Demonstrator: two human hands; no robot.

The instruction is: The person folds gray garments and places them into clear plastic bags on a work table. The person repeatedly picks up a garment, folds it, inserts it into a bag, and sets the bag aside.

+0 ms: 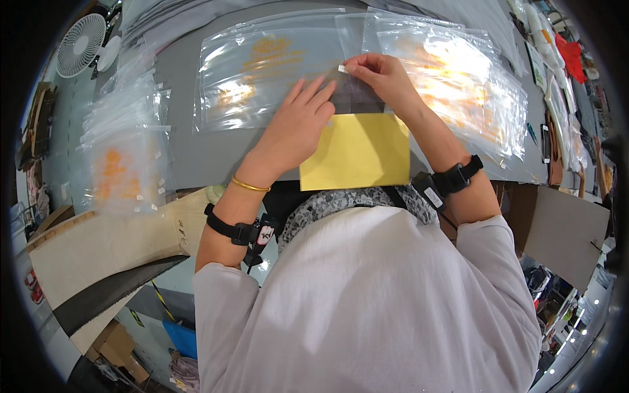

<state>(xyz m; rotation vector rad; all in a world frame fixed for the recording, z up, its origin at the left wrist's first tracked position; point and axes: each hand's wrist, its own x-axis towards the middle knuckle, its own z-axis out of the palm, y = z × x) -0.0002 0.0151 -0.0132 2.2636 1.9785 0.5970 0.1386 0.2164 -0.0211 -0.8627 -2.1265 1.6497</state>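
Observation:
A clear plastic bag [223, 65] with orange print lies flat on the grey table in front of me. My left hand [298, 124] rests over its near right part, palm down with the fingers stretched out. My right hand [380, 75] pinches a small white sticker [343, 69] between thumb and finger, just over the bag's right side. Below my hands is a yellow sheet [360, 150] at the table's near edge. The left hand's wrist side overlaps the sheet's left edge.
More clear bags [458, 85] are piled at the right. Another heap of bags [124, 164], bearing small white stickers, hangs over the table's left edge. A white fan [80, 44] stands at far left. Grey fabric [177, 16] lies along the back, and a cardboard box [567, 229] is at lower right.

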